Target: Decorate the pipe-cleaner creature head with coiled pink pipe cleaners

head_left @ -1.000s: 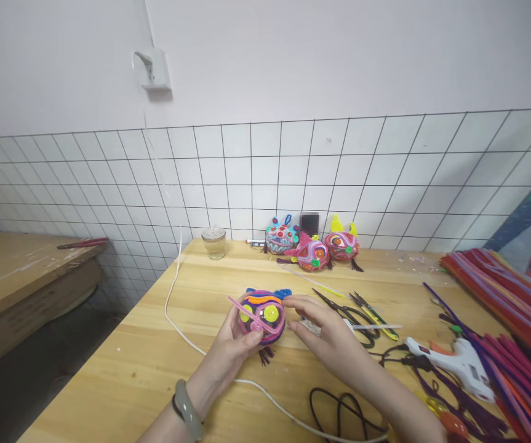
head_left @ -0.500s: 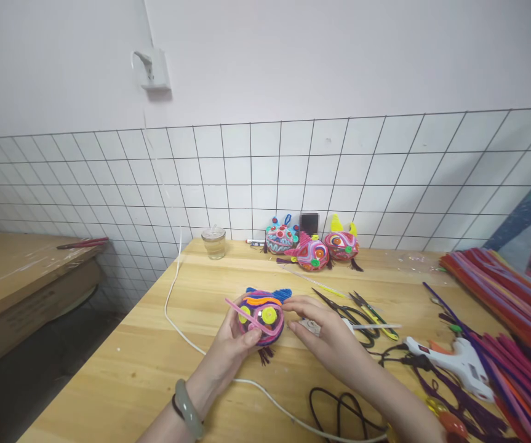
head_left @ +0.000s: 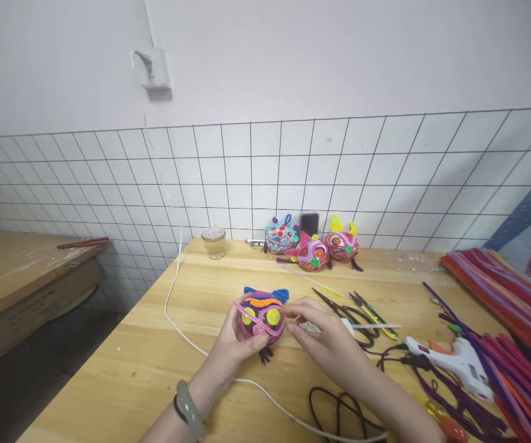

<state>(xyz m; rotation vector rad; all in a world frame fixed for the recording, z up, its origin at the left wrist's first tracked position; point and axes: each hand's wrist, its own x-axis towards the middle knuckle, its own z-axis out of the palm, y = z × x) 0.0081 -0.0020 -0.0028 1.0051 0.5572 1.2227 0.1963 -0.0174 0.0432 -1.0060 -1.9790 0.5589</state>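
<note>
My left hand (head_left: 228,354) is closed round a small round ornament (head_left: 264,302) shaped like an animal face. It has blue ears, orange and purple stripes, yellow disc eyes and a dark tassel below. Across the face slants a loose pink pipe cleaner (head_left: 243,310), sticking out at the upper left, while my left thumb presses on the pink part at the bottom. The fingertips of my right hand (head_left: 318,329) are pinched together at the ornament's right edge, beside one yellow eye. What they hold, if anything, is too small to make out.
Several finished ornaments (head_left: 311,255) stand by the tiled wall, with a glass cup (head_left: 214,244) to their left. Scissors (head_left: 367,335), a white glue gun (head_left: 463,363) and bundles of pipe cleaners (head_left: 491,289) lie at right. A white cable (head_left: 171,295) crosses the table.
The ornament has shifted slightly right and turned a little in my left hand. My right fingers have drawn together from a spread pose into a pinch at its edge.
</note>
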